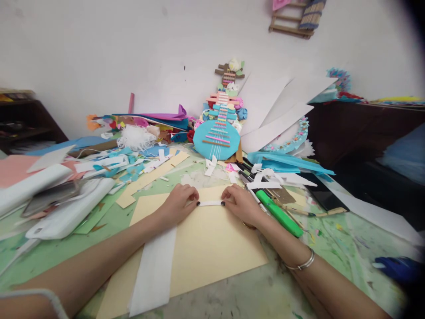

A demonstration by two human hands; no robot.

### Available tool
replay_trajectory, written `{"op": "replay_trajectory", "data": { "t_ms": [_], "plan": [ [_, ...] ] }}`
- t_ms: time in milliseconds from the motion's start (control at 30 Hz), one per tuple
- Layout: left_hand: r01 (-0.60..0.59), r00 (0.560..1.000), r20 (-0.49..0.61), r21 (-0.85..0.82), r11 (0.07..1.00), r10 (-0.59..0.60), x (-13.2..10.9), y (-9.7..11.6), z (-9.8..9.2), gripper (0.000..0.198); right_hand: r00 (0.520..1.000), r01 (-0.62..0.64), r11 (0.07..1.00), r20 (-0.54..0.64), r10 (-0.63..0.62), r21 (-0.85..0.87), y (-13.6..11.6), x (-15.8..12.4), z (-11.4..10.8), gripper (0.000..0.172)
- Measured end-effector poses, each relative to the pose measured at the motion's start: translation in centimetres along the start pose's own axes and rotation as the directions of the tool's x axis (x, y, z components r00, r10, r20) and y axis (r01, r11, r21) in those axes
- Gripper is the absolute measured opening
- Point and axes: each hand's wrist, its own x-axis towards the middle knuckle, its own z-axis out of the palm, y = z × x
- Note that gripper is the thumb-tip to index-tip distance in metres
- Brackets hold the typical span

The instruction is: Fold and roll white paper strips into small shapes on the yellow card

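A narrow strip of white paper (210, 203) is stretched sideways over a sheet of cream card (212, 248). My left hand (181, 201) pinches its left end between thumb and fingertips. The right end is pinched the same way by my right hand (241, 204). Both hands are close to the card's far edge; I cannot tell whether the strip touches the card. Beneath my left forearm lies a wider piece of white paper (154, 270), flat on the card. A green-handled tool (279, 213), perhaps a cutter, lies just right of my right hand.
A blue paper guitar-like craft (216, 141) leans at the wall behind. Paper scraps (128, 166) litter the left side, near a white power bank-like block (71, 208). A dark phone (327, 195) lies right, and a blue object (398, 268) sits at the right edge.
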Motion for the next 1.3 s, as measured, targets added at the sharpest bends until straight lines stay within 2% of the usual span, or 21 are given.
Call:
{"op": "replay_trajectory", "data": {
  "t_ms": [167, 267, 433, 533, 700, 833, 1000, 1300],
  "plan": [
    [0.063, 0.990, 0.129, -0.057, 0.996, -0.055, -0.2, 0.6, -0.9, 0.012, 1.000, 0.028, 0.999, 0.006, -0.028, 0.019, 0.1, -0.5, 0.0, 0.012],
    [0.066, 0.987, 0.151, -0.059, 0.996, -0.056, -0.3, 0.8, -1.2, 0.012, 1.000, 0.027, 0.999, 0.002, -0.027, 0.046, -0.1, -0.8, 0.0, 0.013],
    [0.045, 0.992, 0.122, -0.099, 0.994, -0.033, -0.4, 0.6, -1.3, 0.008, 1.000, -0.008, 0.993, 0.018, 0.006, 0.117, -0.4, -1.1, -0.2, 0.017],
    [0.065, 0.994, 0.094, -0.153, 0.986, -0.051, -0.5, 0.5, -1.2, 0.008, 1.000, 0.014, 0.989, 0.015, -0.016, 0.145, -0.4, -1.2, -0.2, 0.022],
    [0.070, 0.997, 0.057, -0.279, 0.958, -0.057, -0.6, 0.3, -1.1, 0.015, 0.998, 0.068, 0.985, -0.022, -0.065, 0.161, -0.1, -1.3, -0.1, 0.017],
    [0.090, 0.996, 0.048, -0.291, 0.952, -0.079, -0.8, 0.2, -1.1, 0.012, 0.995, 0.092, 0.980, -0.066, -0.081, 0.176, 0.1, -1.4, 0.1, 0.019],
    [0.090, 0.996, 0.021, -0.303, 0.949, -0.088, -0.9, 0.3, -1.2, 0.011, 0.992, 0.121, 0.967, -0.064, -0.109, 0.223, 0.2, -1.4, 0.2, 0.025],
    [0.100, 0.994, 0.001, -0.362, 0.927, -0.107, -0.8, 0.0, -0.8, 0.010, 0.981, 0.181, 0.976, -0.088, -0.172, 0.117, -0.1, -1.4, 0.0, 0.024]
  ]
}}
